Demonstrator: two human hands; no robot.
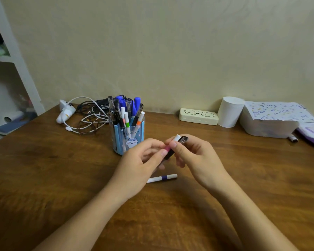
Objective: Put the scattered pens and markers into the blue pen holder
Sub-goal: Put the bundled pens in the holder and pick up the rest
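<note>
Head view: both hands meet above the wooden table [44, 169], fingers pinched narrow around two pens held together. The left hand [139, 165] grips the lower part, thumb tip on a white marker with a pink band [172, 143]; the right hand [194, 158] pinches the upper part, thumb on the same marker, with a dark pen [181, 142] lying alongside it. Both pens tilt up and to the right out of the fingers. Just below the fingers, on the table, lies a white marker with a purple band [162, 178], its left end hidden under the left hand. Just left of the fingertips and slightly beyond stands the blue pen holder [128, 140], full of upright pens. Farther beyond, left, a tangle of cables [87, 118]; far right, a cream case [198, 116], white cup [229, 112] and white box [268, 126].
</note>
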